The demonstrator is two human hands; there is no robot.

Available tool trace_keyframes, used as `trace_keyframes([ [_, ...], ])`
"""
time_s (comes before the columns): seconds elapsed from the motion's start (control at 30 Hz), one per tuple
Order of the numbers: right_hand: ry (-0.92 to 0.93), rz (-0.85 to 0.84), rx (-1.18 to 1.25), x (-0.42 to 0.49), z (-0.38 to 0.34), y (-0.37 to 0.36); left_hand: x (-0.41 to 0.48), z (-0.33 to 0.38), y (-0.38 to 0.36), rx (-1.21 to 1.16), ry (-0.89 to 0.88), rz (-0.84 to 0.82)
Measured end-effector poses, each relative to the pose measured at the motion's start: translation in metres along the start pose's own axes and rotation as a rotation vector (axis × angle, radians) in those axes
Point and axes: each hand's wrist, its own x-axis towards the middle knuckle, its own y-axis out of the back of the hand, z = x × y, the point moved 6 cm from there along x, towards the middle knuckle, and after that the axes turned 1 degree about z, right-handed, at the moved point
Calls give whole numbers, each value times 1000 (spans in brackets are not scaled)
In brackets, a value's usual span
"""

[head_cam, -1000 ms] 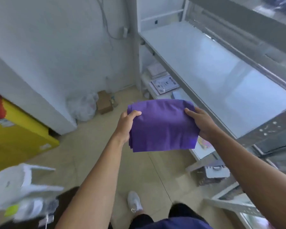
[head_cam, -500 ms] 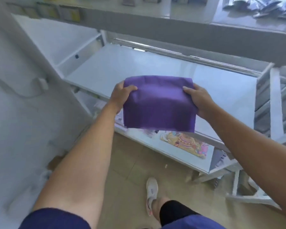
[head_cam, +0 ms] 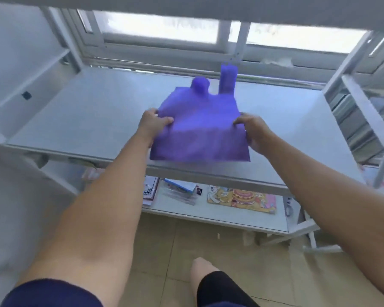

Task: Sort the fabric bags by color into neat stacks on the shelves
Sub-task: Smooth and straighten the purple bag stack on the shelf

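Swung up from in front of the person's chest, the purple bag [head_cam: 200, 134] now hangs over the middle of the wide white shelf [head_cam: 87, 111], with its two handles [head_cam: 227, 78] flicked out toward 12 o'clock. The left hand [head_cam: 153, 124] pinches the bag's 9 o'clock edge, and the right hand [head_cam: 254, 132] pinches its 3 o'clock edge. On both hands the fingers [head_cam: 163, 121] are curled over the cloth, with the thumbs on top. The bag's near edge overhangs the shelf's front lip. Blur hides whether the far part is touching the board yet.

By the look of it, the sorting has barely begun. No stack of any colour shows on this shelf, so this bag would start the purple pile. It has yet to be laid flat and squared, and the other colours are out of view.

The shelf is smooth, pale and glossy, framed by white metal posts. A window [head_cam: 164, 29] runs behind it at 12 o'clock. A lower shelf [head_cam: 231, 218] at 6 o'clock carries papers [head_cam: 151, 191] and a picture book [head_cam: 242, 199]. Beige floor [head_cam: 160, 244] tiles lie below.
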Motion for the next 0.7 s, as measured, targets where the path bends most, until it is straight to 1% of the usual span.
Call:
trace_keyframes([
  [0.07,-48,8,-131,5,20,-10,5,-24,-9,69,-6,-17],
  [0.13,-78,24,-186,11,34,-15,9,-35,-13,151,-39,-21],
  [0.23,-94,70,-169,21,45,-17,19,-37,-11,207,-91,-37],
  [0.33,-61,124,-172,32,41,-18,30,-19,-16,286,-224,-94],
  [0.4,-34,158,-181,35,35,-20,40,-7,-16,343,-272,-65],
  [0.57,-6,181,-232,39,35,-29,53,-16,-11,409,-205,-1],
  [0.7,1,172,-328,38,36,-30,48,-21,-2,462,-189,18],
])
